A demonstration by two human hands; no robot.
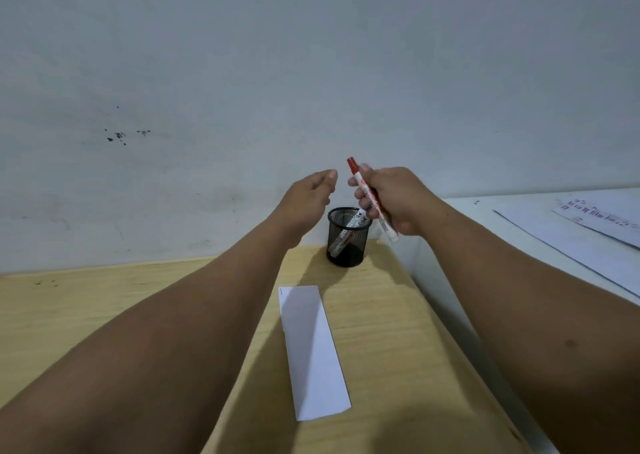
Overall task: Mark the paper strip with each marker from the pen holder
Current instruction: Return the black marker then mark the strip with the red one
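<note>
Head view. Your landmark is the black mesh pen holder, standing upright on the wooden desk close to the grey wall. One marker is left inside it, white barrel with a black cap, leaning so its upper end rests at the holder's right rim and its lower end sits toward the left of the base.

Your right hand is just above and to the right of the holder, fingers wrapped around a red-capped marker. The barrel runs diagonally through your fist: the red cap sticks up past your fingertips, above the holder, and the white tail end pokes out below your palm, just right of the holder's rim. The cap is on. The barrel is white with red printing that is too small to read.

Your left hand is up and to the left of the holder, empty, fingers loosely curled and parted, thumb tip near the red cap but not touching it.

The white paper strip lies flat on the desk in front of the holder, toward you, well clear of both hands. It is long and narrow, with one tiny dark mark at its far left corner and otherwise blank.

To the right of the holder, a white surface carries printed sheets.
</note>
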